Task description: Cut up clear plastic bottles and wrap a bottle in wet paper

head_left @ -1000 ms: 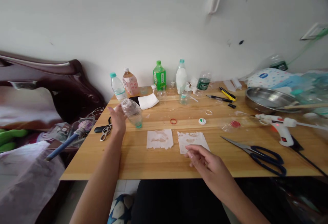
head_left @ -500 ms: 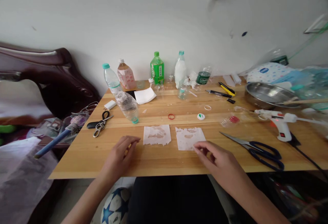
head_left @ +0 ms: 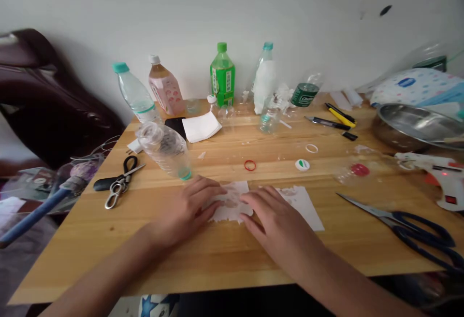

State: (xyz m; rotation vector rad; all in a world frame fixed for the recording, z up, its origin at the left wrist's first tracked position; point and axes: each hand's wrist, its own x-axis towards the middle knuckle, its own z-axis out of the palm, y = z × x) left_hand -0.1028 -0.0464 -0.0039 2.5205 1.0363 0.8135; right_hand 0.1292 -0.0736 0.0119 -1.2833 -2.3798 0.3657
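From the head camera, you had both hands down on the bench [head_left: 108,239], meeting over one torn piece of white paper [head_left: 232,204]. Your left hand [head_left: 188,208] lay palm down with its fingers stretched out side by side, the tips resting on the paper's left edge. Your right hand [head_left: 275,225] lay the same way, fingers flat and close together, covering the paper's right edge. Neither hand was closed around anything; both only pressed on the sheet.

The paper lay near the front middle of the bench, between your two hands. A second torn paper piece [head_left: 304,206] lay just to the right, partly under your right hand. Behind your left hand, a clear plastic bottle [head_left: 165,150] lay tilted on its side. A red rubber band [head_left: 250,165] and a white cap [head_left: 302,164] sat farther back, apart from the paper. Blue-handled scissors [head_left: 416,225] lay well off to the right, with a glue gun [head_left: 442,179] behind them. A small black pair of scissors [head_left: 121,181] lay to the left. Upright bottles, among them a green bottle [head_left: 222,74], stood along the wall.
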